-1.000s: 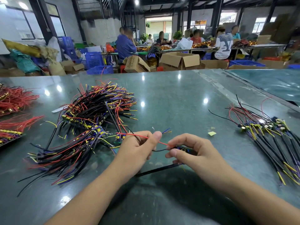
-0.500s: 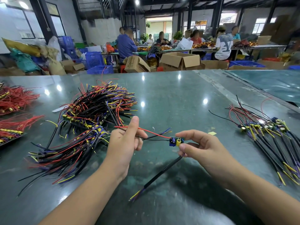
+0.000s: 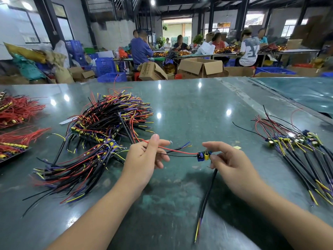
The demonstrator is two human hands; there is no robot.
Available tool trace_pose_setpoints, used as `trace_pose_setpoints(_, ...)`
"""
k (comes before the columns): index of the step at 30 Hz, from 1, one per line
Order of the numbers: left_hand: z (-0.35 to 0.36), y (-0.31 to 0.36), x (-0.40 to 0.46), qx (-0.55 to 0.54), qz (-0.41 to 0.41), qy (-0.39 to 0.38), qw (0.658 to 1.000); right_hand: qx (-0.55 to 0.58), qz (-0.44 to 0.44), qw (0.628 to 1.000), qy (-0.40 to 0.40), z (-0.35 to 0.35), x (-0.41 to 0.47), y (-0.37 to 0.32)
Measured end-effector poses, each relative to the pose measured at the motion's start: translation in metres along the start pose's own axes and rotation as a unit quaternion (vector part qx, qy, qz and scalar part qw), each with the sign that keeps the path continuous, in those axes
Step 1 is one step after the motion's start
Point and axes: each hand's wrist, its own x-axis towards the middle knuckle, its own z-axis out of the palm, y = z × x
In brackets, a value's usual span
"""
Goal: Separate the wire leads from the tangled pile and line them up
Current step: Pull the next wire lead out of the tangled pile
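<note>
A tangled pile of black, red, yellow and purple wire leads (image 3: 100, 134) lies on the green table (image 3: 189, 105) at the left. One wire lead (image 3: 202, 156), with a small blue and yellow component block, is lifted between my hands. My right hand (image 3: 228, 165) pinches the block, and its thick black cable hangs down toward me. My left hand (image 3: 144, 159) pinches the lead's thin red and black wires, stretched out to the left. At the right lies a row of separated leads (image 3: 302, 154), laid side by side.
Bundles of red wires (image 3: 16, 123) lie at the table's left edge. A small yellow scrap (image 3: 237, 147) sits behind my right hand. Beyond the far edge stand cardboard boxes (image 3: 200, 68), blue crates (image 3: 108, 69) and several people seated at other tables.
The lead has come up off the table and out of the pile. My hands have drawn apart, pulling its red and black wires straight, and the thick cable now hangs steeper.
</note>
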Motion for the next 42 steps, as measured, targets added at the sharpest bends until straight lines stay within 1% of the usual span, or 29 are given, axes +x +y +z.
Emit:
trace_pose_setpoints(3,0.000,0.003,-0.004,-0.082,-0.018,-0.042,0.996,-0.076,-0.027,0.997,-0.014,0.001,-0.002,0.001)
trace_pose_setpoints(5,0.000,0.005,-0.005,-0.102,-0.019,-0.053,0.993,-0.123,-0.029,0.991,-0.037,0.002,-0.003,0.003)
trace_pose_setpoints(8,0.001,0.005,-0.006,-0.087,-0.021,-0.038,0.995,-0.176,-0.034,0.982,-0.066,0.001,-0.004,0.001)
trace_pose_setpoints(10,0.002,0.005,-0.005,-0.068,-0.020,-0.001,0.998,-0.200,-0.059,0.975,-0.082,-0.001,-0.004,-0.002)
trace_pose_setpoints(12,0.002,0.006,-0.003,-0.047,-0.012,0.032,0.998,-0.175,-0.048,0.978,-0.100,-0.001,-0.004,-0.003)
trace_pose_setpoints(14,0.003,0.006,-0.004,-0.036,-0.005,0.043,0.998,-0.123,-0.008,0.986,-0.116,0.001,-0.005,-0.005)
trace_pose_setpoints(17,0.004,0.007,-0.006,-0.037,-0.007,0.034,0.999,-0.024,0.046,0.990,-0.131,0.003,-0.005,-0.008)
trace_pose_setpoints(21,0.005,0.006,-0.007,-0.037,-0.019,0.015,0.999,0.054,0.052,0.985,-0.153,-0.002,-0.006,-0.012)
trace_pose_setpoints(22,0.005,0.006,-0.007,-0.040,-0.022,0.011,0.999,0.050,0.043,0.986,-0.156,-0.002,-0.007,-0.012)
trace_pose_setpoints(25,0.005,0.007,-0.008,-0.052,-0.028,0.005,0.998,-0.009,-0.005,0.988,-0.151,-0.002,-0.006,-0.011)
trace_pose_setpoints(27,0.005,0.006,-0.007,-0.043,-0.019,0.021,0.999,-0.022,-0.014,0.989,-0.145,-0.001,-0.005,-0.010)
trace_pose_setpoints(31,0.007,0.001,-0.008,0.027,0.048,0.087,0.995,-0.049,-0.012,0.989,-0.138,0.002,-0.003,-0.012)
trace_pose_setpoints(34,0.006,-0.001,-0.010,0.097,0.096,0.094,0.986,-0.062,0.010,0.989,-0.134,0.000,0.001,-0.013)
trace_pose_setpoints(36,0.003,-0.002,-0.008,0.115,0.100,0.087,0.984,-0.081,0.013,0.987,-0.140,-0.001,0.004,-0.012)
trace_pose_setpoints(38,0.000,-0.001,-0.006,0.105,0.097,0.075,0.987,-0.088,0.009,0.985,-0.147,0.000,0.004,-0.010)
trace_pose_setpoints(42,-0.002,-0.001,-0.003,0.047,0.107,0.045,0.992,-0.069,0.015,0.987,-0.147,0.000,0.000,-0.008)
